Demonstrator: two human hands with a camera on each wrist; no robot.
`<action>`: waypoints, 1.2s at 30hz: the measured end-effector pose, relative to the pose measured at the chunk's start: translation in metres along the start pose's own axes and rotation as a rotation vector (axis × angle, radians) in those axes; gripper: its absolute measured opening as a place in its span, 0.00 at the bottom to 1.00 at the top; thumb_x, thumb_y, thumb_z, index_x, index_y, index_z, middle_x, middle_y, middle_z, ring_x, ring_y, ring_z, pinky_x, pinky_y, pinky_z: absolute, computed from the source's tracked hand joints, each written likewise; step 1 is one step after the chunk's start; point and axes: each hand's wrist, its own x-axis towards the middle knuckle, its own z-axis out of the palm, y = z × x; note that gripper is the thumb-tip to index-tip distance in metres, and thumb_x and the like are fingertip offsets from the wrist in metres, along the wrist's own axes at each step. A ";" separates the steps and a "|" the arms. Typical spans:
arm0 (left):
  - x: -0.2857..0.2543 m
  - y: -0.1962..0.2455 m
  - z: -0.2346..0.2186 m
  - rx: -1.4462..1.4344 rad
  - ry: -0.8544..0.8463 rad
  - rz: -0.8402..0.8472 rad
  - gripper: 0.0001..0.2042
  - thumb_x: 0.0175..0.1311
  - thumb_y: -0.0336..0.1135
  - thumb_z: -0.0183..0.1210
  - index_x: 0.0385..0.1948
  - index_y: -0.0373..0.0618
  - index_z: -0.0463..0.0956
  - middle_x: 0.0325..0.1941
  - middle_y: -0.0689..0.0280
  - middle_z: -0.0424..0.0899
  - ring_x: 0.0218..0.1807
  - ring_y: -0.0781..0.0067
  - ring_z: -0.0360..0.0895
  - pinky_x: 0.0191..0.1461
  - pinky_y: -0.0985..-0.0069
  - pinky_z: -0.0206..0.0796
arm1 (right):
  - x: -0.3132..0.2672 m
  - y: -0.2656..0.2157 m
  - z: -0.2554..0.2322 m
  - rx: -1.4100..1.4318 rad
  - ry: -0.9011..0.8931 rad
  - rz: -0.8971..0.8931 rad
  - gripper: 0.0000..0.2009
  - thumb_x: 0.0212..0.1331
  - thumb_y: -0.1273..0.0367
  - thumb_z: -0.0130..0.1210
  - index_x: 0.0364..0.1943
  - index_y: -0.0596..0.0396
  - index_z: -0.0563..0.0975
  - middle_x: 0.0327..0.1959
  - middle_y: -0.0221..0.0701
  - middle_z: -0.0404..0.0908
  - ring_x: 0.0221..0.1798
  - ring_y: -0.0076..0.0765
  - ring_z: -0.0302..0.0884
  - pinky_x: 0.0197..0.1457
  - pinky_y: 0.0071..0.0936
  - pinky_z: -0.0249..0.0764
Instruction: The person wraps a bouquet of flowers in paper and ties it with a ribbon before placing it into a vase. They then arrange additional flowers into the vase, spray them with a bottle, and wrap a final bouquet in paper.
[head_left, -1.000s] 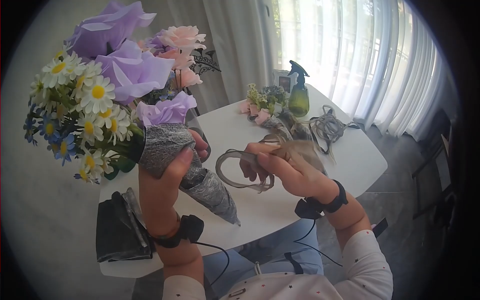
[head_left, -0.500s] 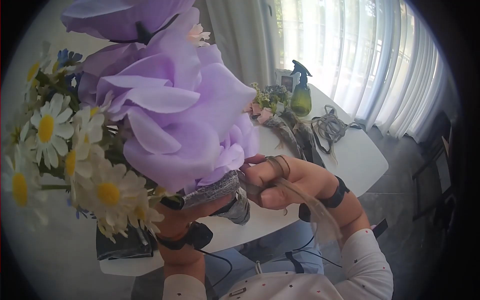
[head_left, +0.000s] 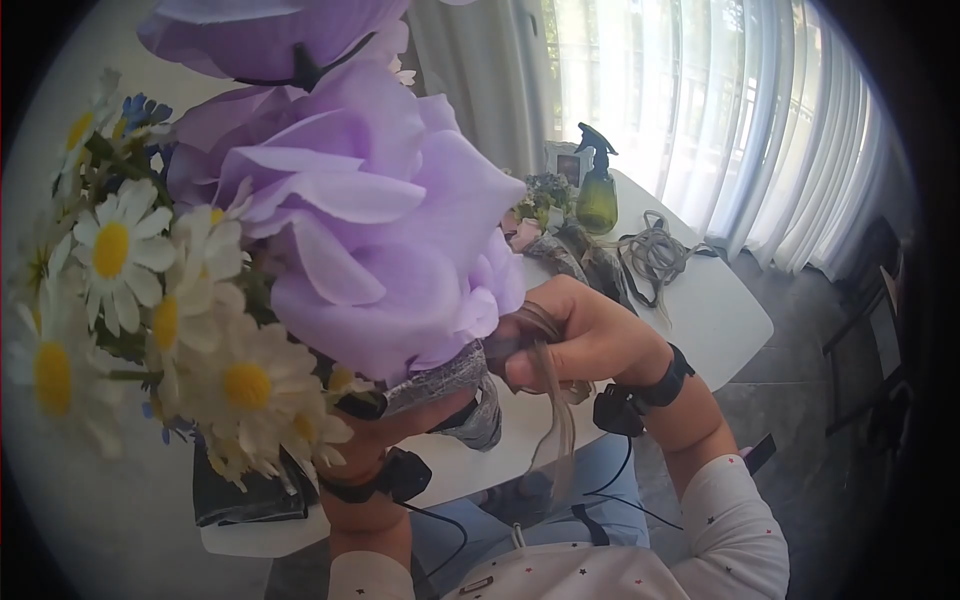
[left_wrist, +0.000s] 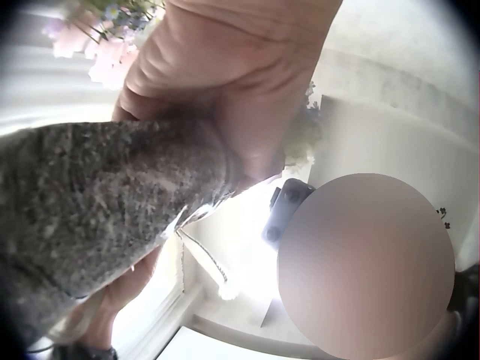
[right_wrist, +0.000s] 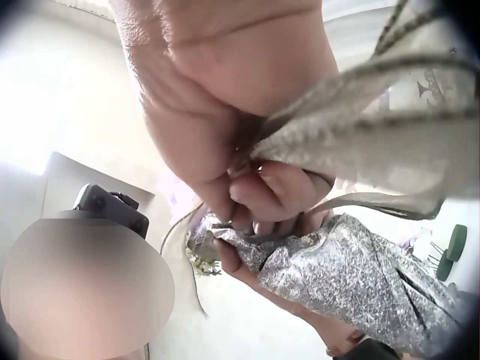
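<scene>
A bouquet of purple cloth roses [head_left: 350, 240] and white daisies [head_left: 110, 250] fills the left of the head view, tilted toward the camera. My left hand [head_left: 385, 430] grips its stems, which are bound in silver-grey wrapping [right_wrist: 337, 277]; the blooms partly hide this hand. Close against the wrapping, just under the purple petals, my right hand [head_left: 590, 335] pinches a sheer grey-beige ribbon [head_left: 553, 410]. The ribbon loops over the fingers and its tail hangs below them. In the right wrist view the curled fingers [right_wrist: 277, 191] lie right at the wrapping's upper edge.
On the white table [head_left: 715, 310] lie a coil of ribbon [head_left: 657, 250] and a second wrapped bunch [head_left: 555, 255]. A green spray bottle [head_left: 597, 200] and a small picture frame [head_left: 566, 160] stand behind. Folded black material [head_left: 240, 490] lies at the near left.
The bouquet has swung up and right, its blooms now toward the camera. My right hand has brought the ribbon against the wrapping, and the ribbon's tail has dropped to hang down.
</scene>
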 end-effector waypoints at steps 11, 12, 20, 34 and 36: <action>0.026 0.007 0.003 -1.419 0.019 -0.668 0.14 0.52 0.29 0.60 0.42 0.37 0.76 0.42 0.64 0.81 0.42 0.74 0.77 0.49 0.74 0.67 | -0.001 0.010 -0.001 -0.778 0.364 -0.340 0.07 0.56 0.73 0.53 0.37 0.59 0.69 0.32 0.43 0.73 0.34 0.51 0.73 0.36 0.41 0.66; 0.031 0.005 -0.002 -1.535 -0.037 -0.742 0.15 0.52 0.29 0.58 0.42 0.36 0.75 0.42 0.62 0.81 0.43 0.74 0.75 0.49 0.75 0.66 | -0.007 0.008 -0.002 -0.780 0.382 -0.334 0.07 0.56 0.73 0.53 0.37 0.59 0.69 0.32 0.43 0.73 0.34 0.51 0.73 0.36 0.41 0.66; 0.047 0.009 0.001 -1.306 0.010 -0.760 0.20 0.47 0.38 0.50 0.38 0.31 0.75 0.42 0.55 0.81 0.39 0.70 0.72 0.45 0.74 0.62 | -0.073 -0.024 -0.027 -0.561 0.731 -0.161 0.12 0.63 0.67 0.44 0.36 0.63 0.76 0.16 0.26 0.64 0.20 0.21 0.59 0.23 0.24 0.57; 0.042 0.012 0.008 -1.383 -0.021 -0.720 0.15 0.59 0.41 0.48 0.38 0.37 0.66 0.33 0.58 0.75 0.33 0.75 0.67 0.41 0.77 0.60 | -0.171 -0.044 -0.087 -0.624 1.012 -0.144 0.10 0.69 0.66 0.41 0.36 0.57 0.71 0.15 0.18 0.56 0.17 0.14 0.50 0.18 0.17 0.50; 0.042 0.011 0.008 -1.382 -0.020 -0.704 0.15 0.60 0.41 0.48 0.39 0.37 0.66 0.32 0.58 0.75 0.32 0.76 0.68 0.41 0.78 0.60 | -0.166 -0.042 -0.101 -0.663 1.036 -0.104 0.10 0.69 0.66 0.41 0.35 0.57 0.71 0.15 0.18 0.57 0.17 0.14 0.50 0.19 0.17 0.51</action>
